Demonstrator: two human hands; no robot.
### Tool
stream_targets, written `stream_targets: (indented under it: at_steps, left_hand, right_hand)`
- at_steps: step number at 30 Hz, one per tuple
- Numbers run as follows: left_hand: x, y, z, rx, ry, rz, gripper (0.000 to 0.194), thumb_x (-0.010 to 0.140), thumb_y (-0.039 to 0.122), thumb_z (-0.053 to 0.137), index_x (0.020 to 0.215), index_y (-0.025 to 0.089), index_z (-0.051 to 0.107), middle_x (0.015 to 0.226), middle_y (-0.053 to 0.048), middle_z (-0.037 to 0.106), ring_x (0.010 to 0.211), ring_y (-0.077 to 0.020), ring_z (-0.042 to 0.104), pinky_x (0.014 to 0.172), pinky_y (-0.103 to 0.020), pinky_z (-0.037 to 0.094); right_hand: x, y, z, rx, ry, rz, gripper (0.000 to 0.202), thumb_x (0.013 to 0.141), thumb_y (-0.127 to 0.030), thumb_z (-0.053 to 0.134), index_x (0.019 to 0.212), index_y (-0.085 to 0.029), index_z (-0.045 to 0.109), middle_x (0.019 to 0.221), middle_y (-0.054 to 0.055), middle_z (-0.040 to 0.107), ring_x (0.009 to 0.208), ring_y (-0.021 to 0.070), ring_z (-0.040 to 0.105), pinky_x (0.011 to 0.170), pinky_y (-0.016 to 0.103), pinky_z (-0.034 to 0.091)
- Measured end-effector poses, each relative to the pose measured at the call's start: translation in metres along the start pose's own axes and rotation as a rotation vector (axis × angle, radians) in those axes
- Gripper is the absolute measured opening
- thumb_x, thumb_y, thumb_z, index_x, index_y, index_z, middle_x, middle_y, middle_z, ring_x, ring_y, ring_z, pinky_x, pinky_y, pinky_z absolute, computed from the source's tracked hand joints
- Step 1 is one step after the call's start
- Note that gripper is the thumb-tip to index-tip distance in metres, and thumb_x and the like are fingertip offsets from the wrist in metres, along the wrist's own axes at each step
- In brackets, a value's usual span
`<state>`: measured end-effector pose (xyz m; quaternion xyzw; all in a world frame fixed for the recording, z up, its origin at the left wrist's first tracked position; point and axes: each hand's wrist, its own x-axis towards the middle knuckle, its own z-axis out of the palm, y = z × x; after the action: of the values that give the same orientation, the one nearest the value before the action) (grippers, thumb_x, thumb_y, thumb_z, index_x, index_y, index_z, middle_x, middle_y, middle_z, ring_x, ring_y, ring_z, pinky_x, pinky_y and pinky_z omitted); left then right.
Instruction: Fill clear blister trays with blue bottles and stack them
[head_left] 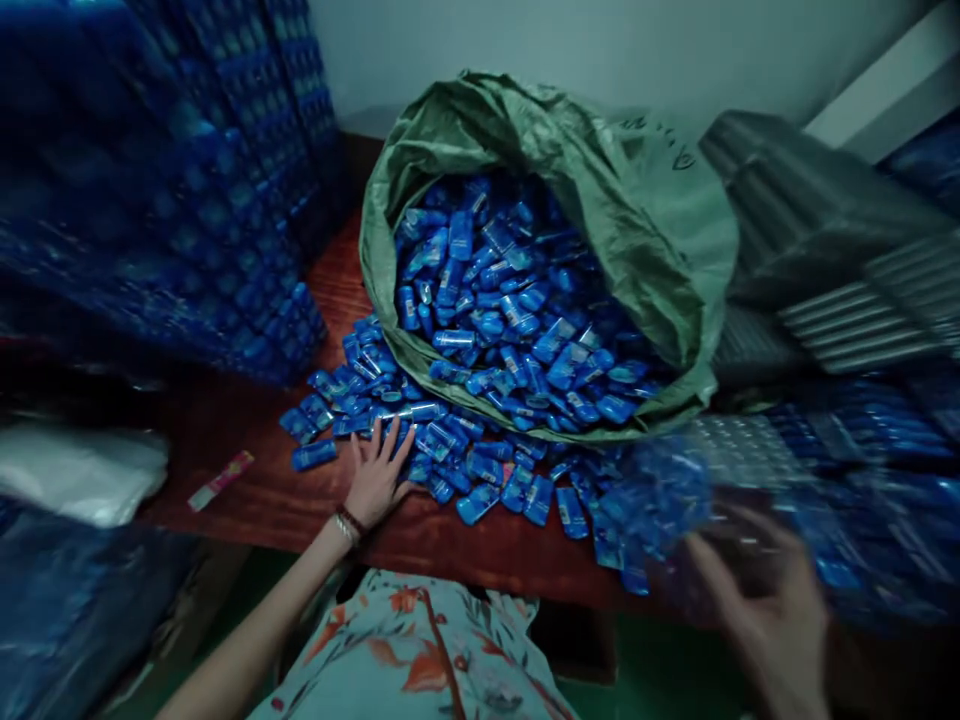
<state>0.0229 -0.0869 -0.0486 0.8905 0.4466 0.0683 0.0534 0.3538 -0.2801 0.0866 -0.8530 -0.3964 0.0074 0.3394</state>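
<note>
Small blue wrapped packets (pixel 480 505) lie in a loose heap along the table's front. My left hand (pixel 379 478) rests on the heap's left part with its fingers spread, holding nothing. At the right, my right hand (pixel 784 590) is smeared by motion, its thumb and fingers curved apart. Beside its fingertips is a blurred blue, see-through mass (pixel 660 495); I cannot make out whether the hand grips it. Behind the heap a green woven sack (pixel 660 230) lies on its side, its mouth towards me, with many more packets inside.
Tall plastic-wrapped stacks of blue goods (pixel 187 220) rise at the left. Grey ridged trays (pixel 817 210) are piled at the right, above rows of blue packs (pixel 862 500). A pink-and-white strip (pixel 221 480) and white plastic (pixel 82 470) lie left on the reddish-brown table (pixel 277 510).
</note>
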Motion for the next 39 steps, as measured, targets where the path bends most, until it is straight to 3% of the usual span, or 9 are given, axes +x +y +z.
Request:
stream_targets:
  at_steps: [5,10,14,18,22,26,31,35,39]
  left_hand:
    - [0.021,-0.031,-0.022,-0.07,-0.122,0.168,0.089,0.076,0.049,0.059,0.145,0.019,0.012,0.152,-0.016,0.008,0.138,-0.0396,-0.003,0.103,-0.067,0.002]
    - [-0.014,-0.071,-0.051,-0.079,-0.137,0.073,0.081,0.077,0.041,0.062,0.144,0.024,0.02,0.153,-0.014,0.007,0.139,-0.0394,-0.001,0.104,-0.065,0.007]
    - [-0.047,-0.084,-0.064,-0.214,-0.011,-0.108,0.045,0.088,0.036,0.046,0.13,0.02,0.046,0.141,-0.015,0.037,0.129,-0.0322,0.033,0.101,-0.054,0.029]
    - [-0.041,-0.059,-0.065,-0.492,0.038,-0.084,0.031,0.091,0.036,0.041,0.108,0.017,0.059,0.107,-0.009,0.058,0.1,-0.0202,0.054,0.09,-0.036,0.043]
    - [-0.013,-0.014,-0.052,-0.403,-0.111,-0.021,0.03,0.089,0.034,0.046,0.109,0.015,0.058,0.1,-0.011,0.058,0.091,-0.0214,0.055,0.081,-0.035,0.046]
    - [0.001,0.012,-0.037,-0.148,-0.156,-0.051,0.046,0.085,0.031,0.051,0.126,0.009,0.046,0.105,-0.017,0.055,0.096,-0.0283,0.052,0.081,-0.042,0.044]
    - [-0.004,0.008,-0.026,-0.223,-0.13,-0.076,0.048,0.086,0.025,0.048,0.131,0.009,0.04,0.106,-0.015,0.057,0.099,-0.0273,0.051,0.085,-0.042,0.043]
    - [-0.002,-0.001,-0.021,-0.414,-0.09,-0.099,0.042,0.088,0.019,0.042,0.129,0.011,0.043,0.105,-0.013,0.061,0.098,-0.0246,0.055,0.086,-0.04,0.044]
    - [0.004,-0.01,-0.023,-0.658,-0.073,-0.154,0.025,0.087,0.025,0.048,0.105,0.015,0.06,0.1,-0.011,0.065,0.095,-0.0236,0.059,0.087,-0.038,0.044]
  right_hand:
    - [-0.081,-0.093,0.085,0.0,-0.676,-0.719,0.047,0.083,-0.019,0.045,0.13,-0.025,0.042,0.105,0.007,0.062,0.094,0.02,0.06,0.079,0.033,0.05]
    - [-0.111,-0.144,0.145,-0.26,-0.808,-1.045,0.045,0.084,-0.012,0.047,0.128,-0.018,0.043,0.095,0.01,0.06,0.086,0.0232,0.056,0.075,0.04,0.047]
    - [-0.126,-0.151,0.172,-0.303,-0.831,-1.051,0.042,0.085,-0.02,0.05,0.126,-0.015,0.044,0.1,0.013,0.059,0.088,0.025,0.054,0.073,0.043,0.045]
    - [-0.134,-0.15,0.189,-0.286,-0.845,-1.006,0.059,0.078,-0.042,0.063,0.127,-0.014,0.043,0.109,0.014,0.056,0.095,0.0263,0.051,0.079,0.044,0.043]
    - [-0.129,-0.148,0.191,-0.246,-0.824,-1.0,0.047,0.079,-0.047,0.061,0.115,-0.018,0.051,0.105,0.01,0.057,0.096,0.0255,0.05,0.083,0.042,0.039]
    - [-0.112,-0.134,0.178,-0.182,-0.699,-0.907,0.016,0.09,-0.029,0.047,0.099,-0.02,0.057,0.089,0.005,0.056,0.087,0.0207,0.049,0.076,0.034,0.036]
    - [-0.088,-0.106,0.173,-0.352,-0.541,-0.643,0.025,0.09,-0.022,0.043,0.113,-0.018,0.054,0.092,0.008,0.055,0.083,0.0217,0.047,0.068,0.033,0.034]
    - [-0.081,-0.1,0.18,-0.401,-0.542,-0.622,0.028,0.089,-0.024,0.046,0.116,-0.019,0.053,0.094,0.009,0.054,0.085,0.0234,0.047,0.068,0.034,0.035]
    - [-0.075,-0.102,0.184,-0.409,-0.533,-0.638,0.029,0.088,-0.024,0.047,0.116,-0.019,0.054,0.092,0.01,0.054,0.086,0.0244,0.047,0.068,0.035,0.036]
